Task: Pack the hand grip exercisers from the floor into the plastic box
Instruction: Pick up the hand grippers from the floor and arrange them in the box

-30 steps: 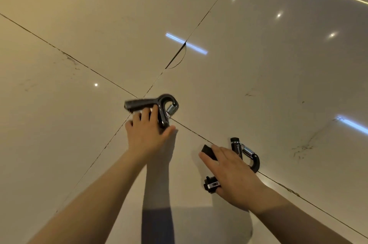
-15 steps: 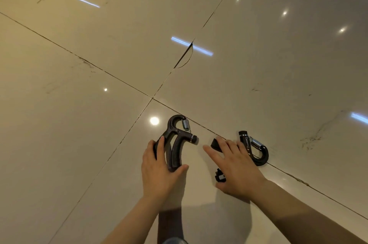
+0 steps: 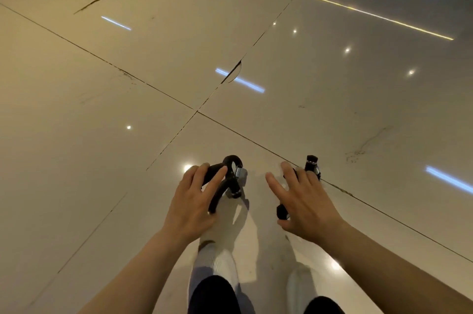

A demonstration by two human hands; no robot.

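Black plastic hand grip exercisers, one held in each hand above the tiled floor [image 3: 102, 134]: the left hand [image 3: 194, 201] grasps the left exerciser [image 3: 227, 180], the right hand [image 3: 304, 206] covers and grips the right exerciser [image 3: 311, 164], presumably for carrying both to the unseen box.

Single view: head-worn wide-angle camera, facing forward and steeply down from standing or stooping height. Field covers glossy tiled floor [image 3: 107, 119] receding to the upper edge, with straight grout lines bowed by the lens. Near field, lower centre: both forearms enter from the bottom corners; white-shod feet [image 3: 220, 265] directly below. No second view; no shared overlap.
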